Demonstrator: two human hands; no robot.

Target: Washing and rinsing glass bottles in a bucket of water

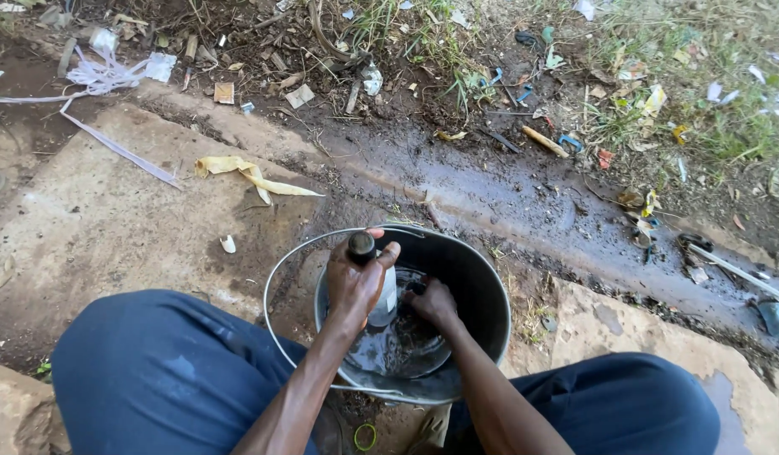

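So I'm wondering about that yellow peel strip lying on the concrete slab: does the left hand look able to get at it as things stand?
Probably not right away. The left hand is closed around a dark-capped bottle over the dark round metal bucket. The yellow peel strip lies apart, beyond the bucket's thin wire handle, with nothing covering it.

ground: a pale, stained concrete slab (94,227) on the left, wet dark mud along a shallow channel (507,198) crossing to the right
peel: a yellow banana peel (250,175) lying flat on the slab's upper edge
white scrap: a small white fragment (228,244) on the slab, below the peel
strips: white plastic strips (103,80) tangled at upper left, one long strip (124,152) trailing down across the slab
litter: paper scraps, wrappers and sticks strewn over the soil at the top; a yellowish stick (545,141) beside a blue bit (570,142)
grass: sparse green tufts (727,135) at upper right
ring: a small yellow-green ring (365,436) on the ground at the bottom edge
clothing: dark blue trousers (162,371) over both knees
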